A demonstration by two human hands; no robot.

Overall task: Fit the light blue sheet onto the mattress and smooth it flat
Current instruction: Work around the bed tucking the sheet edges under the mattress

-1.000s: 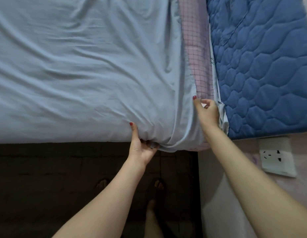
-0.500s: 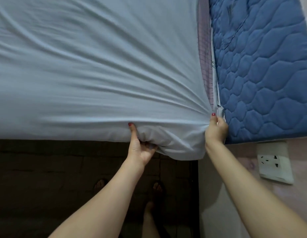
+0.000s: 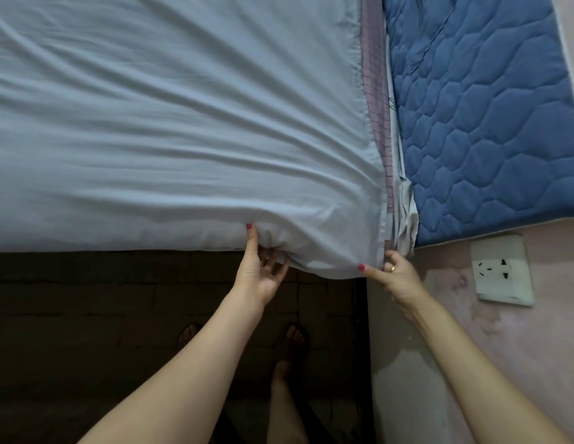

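The light blue sheet (image 3: 170, 123) covers the mattress, with long creases running toward its near right corner. A strip of pink checked mattress cover (image 3: 374, 91) shows along the right edge. My left hand (image 3: 260, 270) grips bunched sheet at the near edge, thumb up on the side and fingers curled beneath. My right hand (image 3: 394, 277) pinches the sheet's corner at the mattress's near right corner, thumb stretched left along the hem.
A blue quilted mattress (image 3: 484, 116) stands right of the bed, against the pink wall (image 3: 519, 363). A white wall socket (image 3: 502, 270) sits beside my right hand. Below the bed edge is dark floor (image 3: 87, 331) with my feet (image 3: 292, 341).
My right hand has come down from the mattress's right side to the near corner, pulling the sheet over it. The sheet is tauter now. My left hand has stayed in place.
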